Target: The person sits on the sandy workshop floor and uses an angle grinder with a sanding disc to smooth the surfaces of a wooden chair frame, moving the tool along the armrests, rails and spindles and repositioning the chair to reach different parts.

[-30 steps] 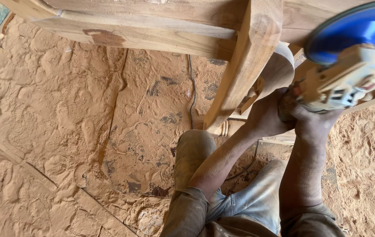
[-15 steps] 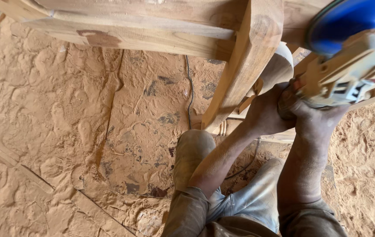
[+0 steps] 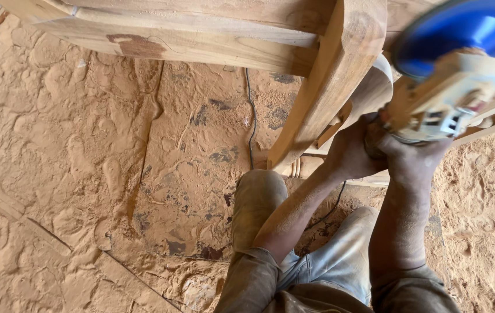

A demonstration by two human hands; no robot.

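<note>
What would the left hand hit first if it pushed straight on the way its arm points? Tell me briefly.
Probably the slanted wooden leg. The left hand reaches up and right, beside the right hand on the sander, and the leg rises just beyond it. Depth is unclear, so it might pass under the frame instead.

Angle grinder (image 3: 450, 95): dust-coated cream body with blue disc guard, blurred, tilted, held up against the wooden frame (image 3: 328, 87), just right of its slanted leg, above the sawdust-covered floor.
</note>
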